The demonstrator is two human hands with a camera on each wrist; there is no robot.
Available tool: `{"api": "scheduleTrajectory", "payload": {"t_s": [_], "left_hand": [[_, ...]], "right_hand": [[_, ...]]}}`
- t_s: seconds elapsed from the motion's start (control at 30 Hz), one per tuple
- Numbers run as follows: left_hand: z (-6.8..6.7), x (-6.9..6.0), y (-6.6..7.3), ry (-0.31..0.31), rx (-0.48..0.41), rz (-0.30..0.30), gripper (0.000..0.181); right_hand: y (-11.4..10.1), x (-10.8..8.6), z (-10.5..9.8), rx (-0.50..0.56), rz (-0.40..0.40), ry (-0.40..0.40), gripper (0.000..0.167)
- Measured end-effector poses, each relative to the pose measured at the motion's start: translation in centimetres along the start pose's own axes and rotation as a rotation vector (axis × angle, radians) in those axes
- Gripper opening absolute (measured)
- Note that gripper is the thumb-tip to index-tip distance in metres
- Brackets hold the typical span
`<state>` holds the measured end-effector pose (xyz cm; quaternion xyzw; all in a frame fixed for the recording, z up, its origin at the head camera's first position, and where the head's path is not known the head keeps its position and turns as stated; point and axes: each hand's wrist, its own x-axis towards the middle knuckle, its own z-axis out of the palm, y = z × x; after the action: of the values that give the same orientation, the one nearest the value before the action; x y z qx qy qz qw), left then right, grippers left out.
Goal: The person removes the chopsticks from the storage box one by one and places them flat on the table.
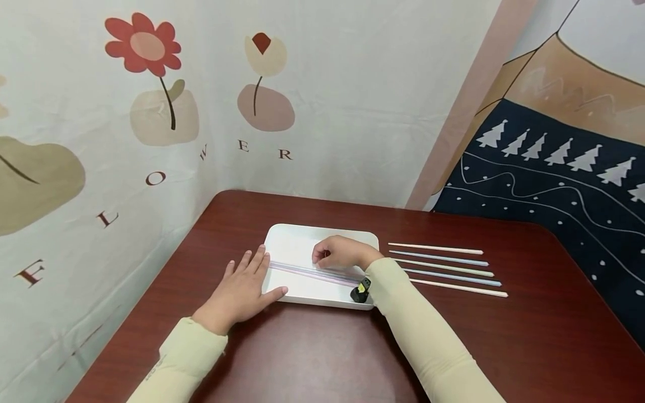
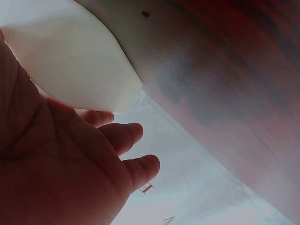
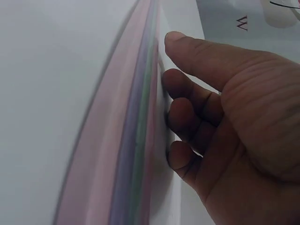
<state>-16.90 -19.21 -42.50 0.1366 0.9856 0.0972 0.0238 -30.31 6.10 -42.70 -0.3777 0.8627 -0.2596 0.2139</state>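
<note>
A white tray [image 1: 294,242] lies on the table with several thin pastel strips [image 1: 307,272] side by side across it. The left hand [image 1: 242,291] rests flat, fingers spread, at the tray's left edge; in the left wrist view this hand [image 2: 70,145] is palm-side against the white tray [image 2: 75,56]. Over the tray's middle, just behind the strips, is the right hand [image 1: 345,252] with bent fingers. In the right wrist view, pink, purple and green strips [image 3: 126,126] run beside the right hand [image 3: 225,112], whose thumb and loosely curled fingers stand apart, with nothing seen between them.
Several separate pastel strips [image 1: 448,261] lie spaced out on the brown table [image 1: 312,358], right of the tray. A small black device [image 1: 360,292] is at the right wrist, over the tray's front right corner. Printed curtains [image 1: 353,112] hang behind the table.
</note>
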Motion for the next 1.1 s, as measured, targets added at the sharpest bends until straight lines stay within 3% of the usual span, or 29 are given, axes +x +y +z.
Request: {"api": "scheduleTrajectory", "payload": {"t_s": [0.5, 0.73, 1.1], "left_hand": [[-0.22, 0.06, 0.09, 0.002, 0.002, 0.001, 0.099], [-0.07, 0.0, 0.01, 0.0, -0.004, -0.002, 0.101], [-0.02, 0.01, 0.03, 0.003, 0.002, -0.002, 0.101]], "right_hand": [[-0.21, 0.08, 0.01, -0.025, 0.023, 0.027, 0.015], [-0.02, 0.28, 0.34, -0.038, -0.001, 0.029, 0.007], [-0.01, 0.36, 0.56, -0.096, -0.013, 0.059, 0.017]]}}
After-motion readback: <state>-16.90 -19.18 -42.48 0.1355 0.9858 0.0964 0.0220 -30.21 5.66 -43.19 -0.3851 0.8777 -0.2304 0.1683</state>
